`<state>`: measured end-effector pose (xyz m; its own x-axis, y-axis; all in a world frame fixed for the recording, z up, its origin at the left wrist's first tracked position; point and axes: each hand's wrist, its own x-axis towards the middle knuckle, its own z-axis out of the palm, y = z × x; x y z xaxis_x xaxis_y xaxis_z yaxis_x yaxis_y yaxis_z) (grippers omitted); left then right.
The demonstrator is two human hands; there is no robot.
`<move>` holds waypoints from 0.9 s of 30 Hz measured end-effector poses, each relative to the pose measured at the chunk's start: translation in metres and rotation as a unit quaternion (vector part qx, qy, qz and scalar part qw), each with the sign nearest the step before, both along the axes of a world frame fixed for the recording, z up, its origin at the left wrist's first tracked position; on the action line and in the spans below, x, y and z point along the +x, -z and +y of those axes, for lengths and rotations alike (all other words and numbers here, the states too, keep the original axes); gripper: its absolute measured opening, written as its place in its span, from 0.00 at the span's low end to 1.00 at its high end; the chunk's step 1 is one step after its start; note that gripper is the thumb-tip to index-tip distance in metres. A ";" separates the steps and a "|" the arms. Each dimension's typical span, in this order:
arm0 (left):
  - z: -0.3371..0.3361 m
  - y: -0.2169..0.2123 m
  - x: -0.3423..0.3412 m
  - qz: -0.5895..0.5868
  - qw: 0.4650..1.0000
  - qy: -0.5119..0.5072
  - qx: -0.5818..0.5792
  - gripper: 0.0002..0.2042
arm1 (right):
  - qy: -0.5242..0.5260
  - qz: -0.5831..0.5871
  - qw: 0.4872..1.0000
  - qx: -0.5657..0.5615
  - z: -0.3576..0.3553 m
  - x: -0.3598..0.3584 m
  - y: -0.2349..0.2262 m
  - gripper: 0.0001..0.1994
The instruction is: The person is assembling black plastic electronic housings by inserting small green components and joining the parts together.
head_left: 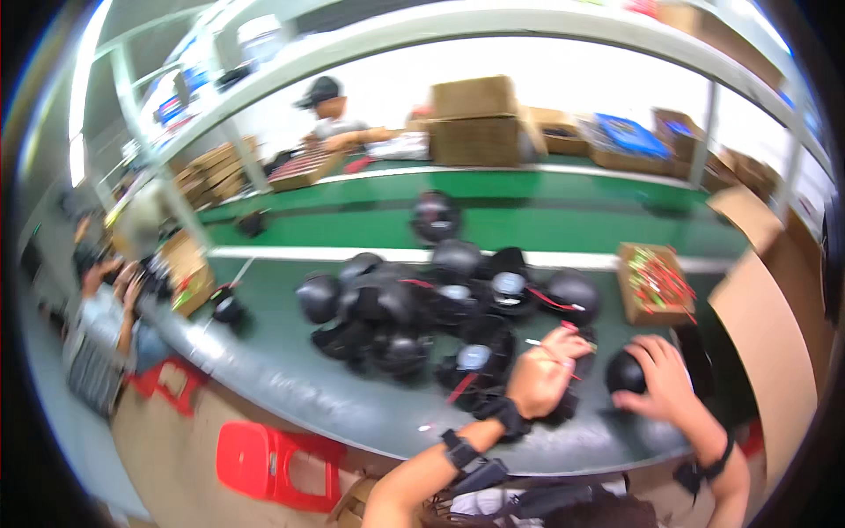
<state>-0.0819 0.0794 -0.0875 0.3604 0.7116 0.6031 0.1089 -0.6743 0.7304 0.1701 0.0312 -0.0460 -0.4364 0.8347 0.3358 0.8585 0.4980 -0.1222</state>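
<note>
- The right hand point(662, 377), at the lower right of the frame, has its fingers spread and curled over a round black fan unit point(625, 373); the thumb side lies against the fan's right flank and the fingertips arch over its top, so the hand cups it on the bench.
- The left hand point(544, 371), just left of that fan, is loosely closed; a thin red wire point(556, 353) runs at its fingertips, though blur hides whether it is pinched.
- Both wrists wear dark straps.
- A heap of black fans point(422, 308), rounded, dull and plastic-looking, some with pale round labels and red leads, fills the middle of the frame, touching the left hand's far side.
- The grey bench point(334, 396) has bare surface toward its curved near edge at lower centre; right of the fan, a brown cardboard wall point(766, 334) stands close.
- A small cardboard box point(653, 283) of red and green pieces sits above the right hand.
- Beyond lies a green belt point(546, 220); red stools point(273, 462) stand at the lower left.
</note>
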 end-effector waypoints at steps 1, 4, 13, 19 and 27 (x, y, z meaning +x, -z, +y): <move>0.002 0.009 0.001 -0.003 1.000 -0.011 0.011 0.16 | 0.024 -0.045 0.999 -0.014 -0.012 -0.009 -0.008 0.41; -0.002 0.013 0.010 -0.013 1.000 0.002 0.009 0.15 | 0.035 -0.025 0.999 -0.014 -0.011 0.014 0.003 0.37; -0.027 0.012 0.021 0.061 0.993 0.002 0.099 0.17 | 0.062 0.354 0.884 -0.300 0.007 0.026 0.018 0.24; -0.017 0.009 0.025 0.049 0.997 -0.007 0.067 0.17 | -0.003 0.505 0.842 -0.190 0.006 -0.025 0.039 0.29; -0.015 -0.018 0.016 0.094 0.995 0.020 0.027 0.18 | -0.083 0.628 0.735 -0.243 0.011 -0.035 0.046 0.25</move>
